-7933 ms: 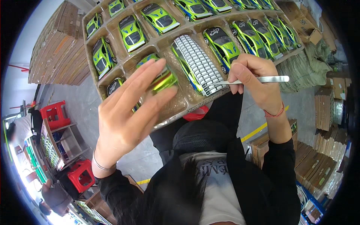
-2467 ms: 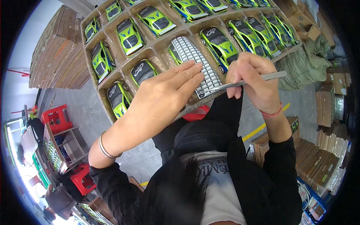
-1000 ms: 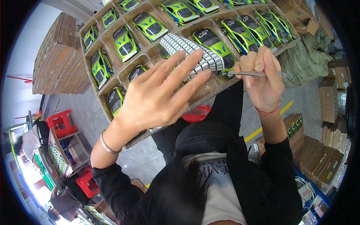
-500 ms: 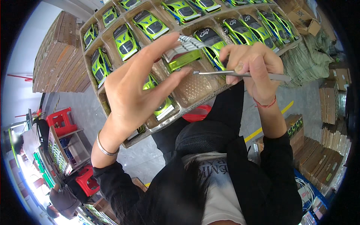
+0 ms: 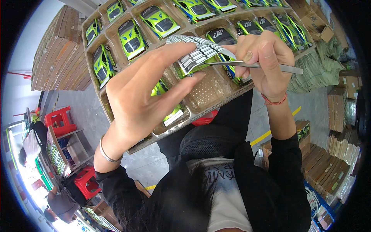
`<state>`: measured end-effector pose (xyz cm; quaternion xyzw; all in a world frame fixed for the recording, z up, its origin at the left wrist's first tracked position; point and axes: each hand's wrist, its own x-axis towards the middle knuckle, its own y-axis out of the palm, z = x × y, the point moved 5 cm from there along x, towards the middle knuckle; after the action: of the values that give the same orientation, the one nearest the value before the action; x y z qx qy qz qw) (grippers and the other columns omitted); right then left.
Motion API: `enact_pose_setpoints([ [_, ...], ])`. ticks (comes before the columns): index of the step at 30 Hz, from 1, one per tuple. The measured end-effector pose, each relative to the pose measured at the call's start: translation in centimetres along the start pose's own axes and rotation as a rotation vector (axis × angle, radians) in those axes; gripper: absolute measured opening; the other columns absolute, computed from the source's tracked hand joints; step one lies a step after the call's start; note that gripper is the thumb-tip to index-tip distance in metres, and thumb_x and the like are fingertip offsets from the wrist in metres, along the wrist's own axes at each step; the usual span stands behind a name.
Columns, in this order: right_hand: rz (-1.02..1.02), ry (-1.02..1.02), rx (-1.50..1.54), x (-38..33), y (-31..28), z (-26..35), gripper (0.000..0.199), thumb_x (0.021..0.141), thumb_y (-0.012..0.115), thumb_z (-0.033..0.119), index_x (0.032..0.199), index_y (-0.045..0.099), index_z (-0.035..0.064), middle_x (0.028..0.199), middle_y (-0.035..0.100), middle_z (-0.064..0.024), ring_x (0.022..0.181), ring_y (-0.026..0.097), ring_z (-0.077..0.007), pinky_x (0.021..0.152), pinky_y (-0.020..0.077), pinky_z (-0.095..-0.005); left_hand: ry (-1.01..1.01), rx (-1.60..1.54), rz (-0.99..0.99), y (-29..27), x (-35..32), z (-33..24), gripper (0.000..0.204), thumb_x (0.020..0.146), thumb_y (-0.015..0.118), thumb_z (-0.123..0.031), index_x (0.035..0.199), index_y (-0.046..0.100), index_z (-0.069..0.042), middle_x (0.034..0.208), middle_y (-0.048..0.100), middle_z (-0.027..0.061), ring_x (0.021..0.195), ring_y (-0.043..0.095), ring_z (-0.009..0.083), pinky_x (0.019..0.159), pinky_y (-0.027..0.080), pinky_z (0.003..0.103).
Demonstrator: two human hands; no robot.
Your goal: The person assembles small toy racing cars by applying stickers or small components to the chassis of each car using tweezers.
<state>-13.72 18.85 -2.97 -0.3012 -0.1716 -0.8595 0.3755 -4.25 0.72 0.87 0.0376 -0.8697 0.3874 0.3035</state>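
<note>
My left hand [image 5: 141, 83] is closed, thumb and fingers pinching a bright green toy car [image 5: 184, 73] together with a white sheet of black-barred stickers [image 5: 199, 50]. The sheet bends over the car and hides most of it. In my right hand [image 5: 270, 67], metal tweezers [image 5: 285, 69] are gripped, their tip at the lower edge of the sheet. Whether the tip holds a sticker is too small to tell. Below both hands lies a clear plastic tray [image 5: 205, 92] with green and blue toy cars [image 5: 132, 40] in its compartments.
Flattened cardboard is stacked on the left [image 5: 58, 58] and the right [image 5: 322, 166]. Pale green sacks [image 5: 317, 73] lie past the tray's right end. Red stools [image 5: 60, 121] and another person [image 5: 63, 203] are at the left. A yellow line [image 5: 261, 137] marks the grey floor.
The sticker sheet has turned so more of its face shows. The tweezers' tip has shifted right and up against its lower edge, and my right hand has risen slightly.
</note>
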Motion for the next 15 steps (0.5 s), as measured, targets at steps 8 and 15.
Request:
enact_pose_setpoints([
  [8, 0.007, -0.017, -0.050, 0.08, 0.28, -0.09, 0.029, 0.103, 0.047, 0.021, 0.085, 0.056, -0.0005, 0.073, 0.060, -0.0075, 0.061, 0.058, -0.0107, 0.091, 0.0531, -0.0459, -0.015, -0.010, -0.004, -0.07, -0.15, 0.27, 0.041, 0.073, 0.081, 0.001, 0.110, 0.067, 0.005, 0.106, 0.071, 0.0113, 0.093, 0.069, 0.0156, 0.084, 0.056, 0.029],
  [15, 0.002, -0.025, -0.061, 0.02, 0.30, -0.05, 0.027, 0.102, 0.048, 0.020, 0.086, 0.056, 0.0001, 0.073, 0.060, -0.0074, 0.063, 0.059, -0.0107, 0.091, 0.0528, -0.0468, -0.021, -0.005, 0.002, -0.09, -0.11, 0.30, 0.041, 0.073, 0.081, 0.001, 0.112, 0.066, 0.005, 0.106, 0.071, 0.0116, 0.094, 0.068, 0.0155, 0.085, 0.056, 0.029],
])
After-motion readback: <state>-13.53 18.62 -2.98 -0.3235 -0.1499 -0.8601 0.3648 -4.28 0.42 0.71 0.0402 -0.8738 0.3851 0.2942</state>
